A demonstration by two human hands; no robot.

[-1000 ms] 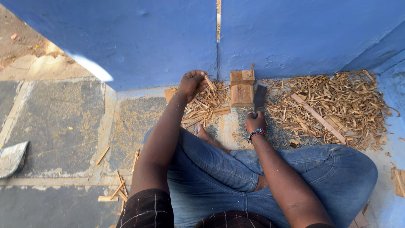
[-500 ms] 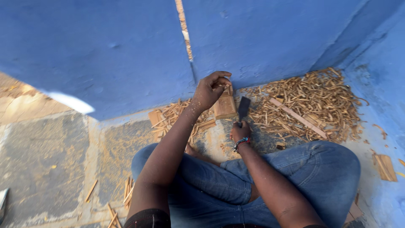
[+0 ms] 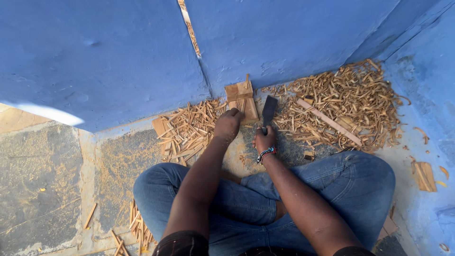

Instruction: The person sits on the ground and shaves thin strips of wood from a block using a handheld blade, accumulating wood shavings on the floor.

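Splitting stage, from the look of it. The person sits cross-legged on the stone floor facing the corner of a blue plastered wall (image 3: 294, 42). The left hand (image 3: 228, 124) is curled loosely over the near end of a small upright block of pale brown wood (image 3: 241, 98) at about 12 o'clock from the knees, steadying it against the wall. The fingers are bent around its lower edge, though I can't tell how tight the grip is. The right hand (image 3: 264, 140) is closed in a full fist on the handle of a dark flat-bladed chopper (image 3: 269, 110), blade pointing toward 12 and sitting just right of the block, not touching it as far as I can see.

A heap of thin split wooden sticks (image 3: 187, 129) lies at 10 o'clock and a bigger pile of curly brown wood shavings (image 3: 341, 104) at 2 o'clock.

My guess is the next move needs the blade set on the block's top edge, with the left fingers kept clear.
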